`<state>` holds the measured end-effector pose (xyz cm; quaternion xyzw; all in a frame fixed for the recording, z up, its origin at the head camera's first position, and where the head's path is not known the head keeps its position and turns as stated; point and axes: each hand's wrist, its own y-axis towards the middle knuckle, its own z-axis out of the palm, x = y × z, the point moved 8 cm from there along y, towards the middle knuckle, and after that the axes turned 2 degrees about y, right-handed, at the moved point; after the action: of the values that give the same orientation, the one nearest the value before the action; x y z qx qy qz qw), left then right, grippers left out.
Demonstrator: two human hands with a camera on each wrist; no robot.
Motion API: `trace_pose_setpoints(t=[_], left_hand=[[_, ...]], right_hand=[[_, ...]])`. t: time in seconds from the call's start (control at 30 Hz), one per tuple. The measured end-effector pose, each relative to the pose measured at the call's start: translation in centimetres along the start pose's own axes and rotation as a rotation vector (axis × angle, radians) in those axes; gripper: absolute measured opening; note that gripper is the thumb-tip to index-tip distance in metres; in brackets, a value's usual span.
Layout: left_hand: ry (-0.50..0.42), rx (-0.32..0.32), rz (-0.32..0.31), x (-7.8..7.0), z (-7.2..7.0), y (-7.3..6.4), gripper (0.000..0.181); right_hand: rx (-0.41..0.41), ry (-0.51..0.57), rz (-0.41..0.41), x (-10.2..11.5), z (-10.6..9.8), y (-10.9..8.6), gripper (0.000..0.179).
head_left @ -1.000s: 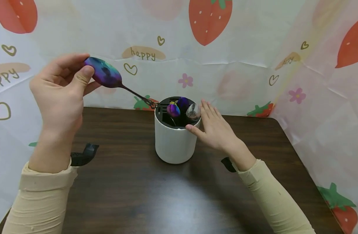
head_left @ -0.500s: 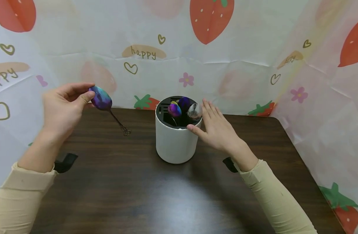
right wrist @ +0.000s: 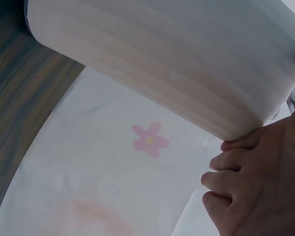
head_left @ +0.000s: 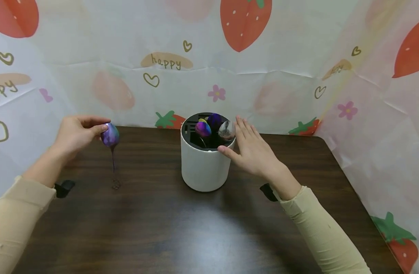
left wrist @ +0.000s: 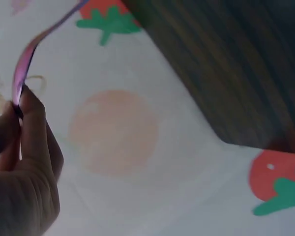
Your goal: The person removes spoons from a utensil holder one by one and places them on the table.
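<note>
My left hand (head_left: pixel 76 134) pinches a purple-blue iridescent spoon (head_left: pixel 110 136) by the tip of its bowl, over the left of the table. The thin handle hangs down, its openwork end lowest; I cannot tell whether that end touches the wood. The left wrist view catches the same spoon (left wrist: pixel 23 69) edge-on between thumb and fingers. Against the right side of a white round utensil holder (head_left: pixel 205 171) rests my right hand (head_left: pixel 255 154), fingers straight, thumb at the rim. Bowl-up in its black slotted top stand a rainbow spoon (head_left: pixel 203 129), a dark purple spoon (head_left: pixel 214 120) and a silver spoon (head_left: pixel 226 130).
The dark wood-grain table (head_left: pixel 154 220) reaches back to a white strawberry-print sheet (head_left: pixel 284 64) hung behind and at the sides. A rounded table corner (head_left: pixel 320 140) lies at the back right. Black straps circle both wrists.
The left hand has carried the spoon from beside the holder's top leftward and down to the table's left. The spoon has swung from slanting to nearly vertical. The right hand stays put.
</note>
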<state>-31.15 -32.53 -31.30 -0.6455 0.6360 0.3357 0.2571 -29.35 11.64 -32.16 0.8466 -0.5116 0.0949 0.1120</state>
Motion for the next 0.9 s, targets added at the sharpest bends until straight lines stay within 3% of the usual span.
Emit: trace_pose_setpoints(t=[0.27,0.43,0.73,0.9], left_hand=[[0.067,0.237,-0.012,4.0,0.2,2.4,0.050],[0.110,0.328,-0.068,6.3,0.1,3.3,0.053],[0.104,0.390,-0.115,9.6,0.4,4.1,0.051],[0.081,0.363,-0.101,11.7,1.1,4.4,0.048]], right_hand=[[0.001,-0.007,0.004,0.0,0.0,0.0,0.101],[0.002,-0.009,0.005,0.0,0.0,0.0,0.100],[0.000,-0.003,0.006,0.0,0.0,0.0,0.101],[-0.002,-0.013,0.007,-0.1,0.0,0.0,0.101]])
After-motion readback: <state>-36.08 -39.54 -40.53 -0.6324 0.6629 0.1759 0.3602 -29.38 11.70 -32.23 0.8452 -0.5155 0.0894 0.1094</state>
